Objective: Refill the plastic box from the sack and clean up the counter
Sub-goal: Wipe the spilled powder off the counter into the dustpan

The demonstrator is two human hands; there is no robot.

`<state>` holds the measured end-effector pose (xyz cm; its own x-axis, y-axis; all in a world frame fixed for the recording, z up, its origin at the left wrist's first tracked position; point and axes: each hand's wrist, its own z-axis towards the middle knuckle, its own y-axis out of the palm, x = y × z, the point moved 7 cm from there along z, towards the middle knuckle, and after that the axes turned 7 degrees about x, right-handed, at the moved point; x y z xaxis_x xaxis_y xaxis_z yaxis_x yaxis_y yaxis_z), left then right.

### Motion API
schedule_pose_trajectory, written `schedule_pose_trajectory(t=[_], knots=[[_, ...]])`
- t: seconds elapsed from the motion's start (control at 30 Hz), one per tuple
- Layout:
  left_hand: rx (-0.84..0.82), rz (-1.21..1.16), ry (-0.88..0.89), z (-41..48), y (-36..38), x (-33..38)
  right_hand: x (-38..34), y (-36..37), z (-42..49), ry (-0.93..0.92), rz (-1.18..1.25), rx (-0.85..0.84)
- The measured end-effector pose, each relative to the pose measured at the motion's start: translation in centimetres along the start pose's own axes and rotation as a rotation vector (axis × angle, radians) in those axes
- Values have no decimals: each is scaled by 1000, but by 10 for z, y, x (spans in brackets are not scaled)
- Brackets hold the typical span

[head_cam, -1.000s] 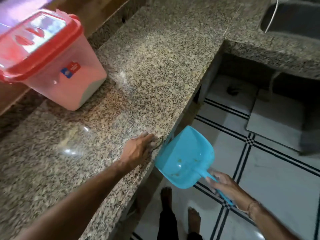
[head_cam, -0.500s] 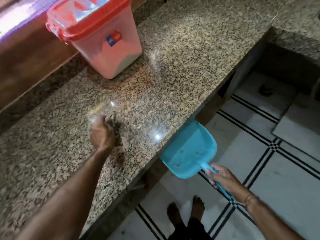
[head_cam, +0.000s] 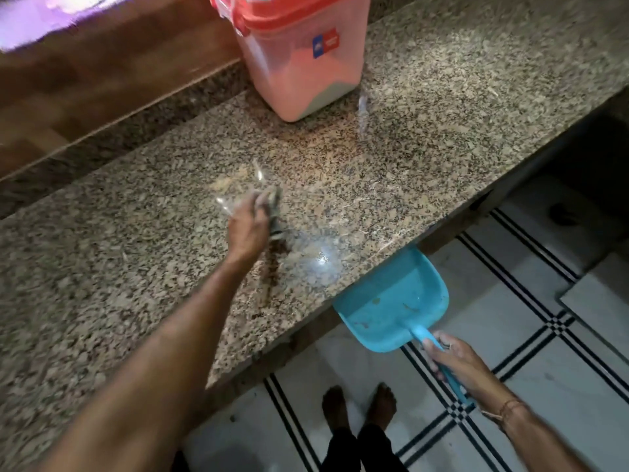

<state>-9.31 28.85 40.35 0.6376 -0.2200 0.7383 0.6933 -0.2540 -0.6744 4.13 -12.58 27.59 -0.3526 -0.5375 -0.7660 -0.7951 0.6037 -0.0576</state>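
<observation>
A pink see-through plastic box [head_cam: 299, 69] with a red lid shut on it stands at the back of the granite counter [head_cam: 459, 97]. My left hand [head_cam: 248, 226] is over the middle of the counter and grips a small dark brush-like thing [head_cam: 275, 202], blurred by motion. My right hand [head_cam: 456, 362] holds the handle of a blue dustpan [head_cam: 391, 301], whose front lip sits just under the counter's front edge. A few crumbs lie in the pan. No sack is in view.
A brown wooden ledge [head_cam: 102, 80] runs behind the counter. Below the edge lies a white tiled floor [head_cam: 544, 369] with black lines, and my bare feet [head_cam: 357, 403] stand close to the counter. A dark opening [head_cam: 585, 158] lies under the counter at right.
My left hand went from the counter's front edge beside the dustpan back inward to the middle of the counter. The dustpan has stayed under the edge in my right hand.
</observation>
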Motion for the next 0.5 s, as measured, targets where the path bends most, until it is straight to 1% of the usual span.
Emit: schedule_pose_trajectory(t=[0.03,0.13,0.2,0.23,0.27,0.33,0.43,0.5], knots=[[67,49,-46,2,-25,-20,0,3,0,8,-12,2],[198,317,-243,-12,-83,-92,4,11,1,31,-43,12],[212,449,-337,-40,-93,-125,4,16,2,44,-62,11],[199,488,-344,-56,-87,-128,5,19,2,50,-66,6],[200,513,-325,-71,-78,-123,5,21,2,50,-65,1],[198,483,-239,-88,-46,-96,4,24,2,48,-58,2],[111,375,-54,-97,14,-41,-1,27,0,29,-50,-5],[42,305,20,-98,37,-20,-6,25,-1,6,-64,-5]])
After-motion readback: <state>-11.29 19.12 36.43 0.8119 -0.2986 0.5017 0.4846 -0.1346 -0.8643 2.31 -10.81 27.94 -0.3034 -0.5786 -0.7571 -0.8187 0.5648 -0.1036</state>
